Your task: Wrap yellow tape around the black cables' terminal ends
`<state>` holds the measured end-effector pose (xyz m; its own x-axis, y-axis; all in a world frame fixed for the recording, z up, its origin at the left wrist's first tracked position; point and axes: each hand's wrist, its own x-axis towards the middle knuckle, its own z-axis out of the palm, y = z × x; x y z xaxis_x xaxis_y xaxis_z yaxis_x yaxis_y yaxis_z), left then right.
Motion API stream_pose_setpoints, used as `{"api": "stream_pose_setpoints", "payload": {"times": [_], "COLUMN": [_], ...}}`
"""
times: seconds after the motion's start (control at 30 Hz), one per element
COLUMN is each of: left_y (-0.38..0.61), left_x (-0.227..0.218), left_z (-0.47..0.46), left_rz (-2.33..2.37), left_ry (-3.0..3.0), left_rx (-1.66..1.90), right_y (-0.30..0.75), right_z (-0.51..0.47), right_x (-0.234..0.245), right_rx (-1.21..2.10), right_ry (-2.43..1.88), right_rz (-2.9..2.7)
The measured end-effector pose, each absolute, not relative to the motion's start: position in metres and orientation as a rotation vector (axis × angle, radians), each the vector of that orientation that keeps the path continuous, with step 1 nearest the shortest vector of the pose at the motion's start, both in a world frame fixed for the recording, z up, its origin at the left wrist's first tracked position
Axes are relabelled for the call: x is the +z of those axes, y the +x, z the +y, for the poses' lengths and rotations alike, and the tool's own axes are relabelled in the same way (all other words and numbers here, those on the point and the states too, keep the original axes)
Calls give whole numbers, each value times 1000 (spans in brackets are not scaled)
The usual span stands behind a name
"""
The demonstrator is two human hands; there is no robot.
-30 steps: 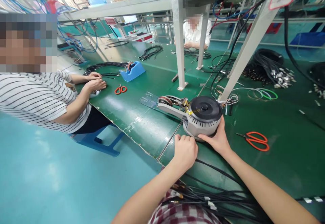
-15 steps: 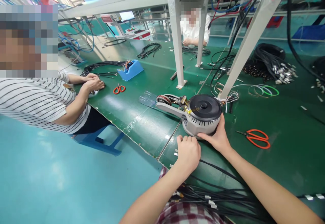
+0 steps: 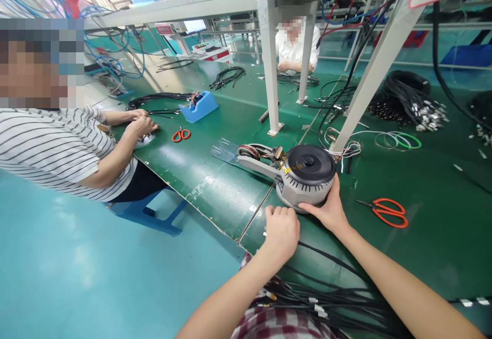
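A grey round tape dispenser with a black disc top stands on the green table, its arm and small tape roll pointing left. My right hand is wrapped round the dispenser's near right side, thumb along its lower front. Just in front of the dispenser, my left hand is closed on a black cable that runs out to its right. A small white tag shows left of that fist; the fingertips are hidden. More black cables with white tags lie across the table's near edge and my lap.
Orange-handled scissors lie to the right, another orange pair to the left. Metal shelf posts rise behind the dispenser. A co-worker in a striped shirt sits at left by a blue tape holder. Cable bundles lie back right.
My left fist has shifted slightly left with the cable. My right hand keeps its place on the dispenser. The view has tilted a little.
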<state>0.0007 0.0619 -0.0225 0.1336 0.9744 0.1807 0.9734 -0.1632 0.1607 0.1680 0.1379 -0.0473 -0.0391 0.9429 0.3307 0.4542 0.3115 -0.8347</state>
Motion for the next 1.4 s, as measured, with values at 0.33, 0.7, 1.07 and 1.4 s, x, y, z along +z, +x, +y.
{"api": "stream_pose_setpoints", "payload": {"times": [0.33, 0.7, 1.07, 1.4], "left_y": [-35, -21, 5, -37], "left_x": [-13, -15, -22, -10], "left_z": [72, 64, 61, 74], "left_rz": [2104, 2029, 2049, 2115], "left_ry": [2372, 2377, 2309, 2363], "left_rx": [387, 420, 453, 301], "right_y": [167, 167, 168, 169], "right_z": [138, 137, 140, 138], "right_x": [-50, -48, -54, -48], "right_rx": [629, 639, 651, 650], "right_ry": [-1264, -1274, -1296, -1280], "right_rz": [-1658, -1655, -1650, -1660]}}
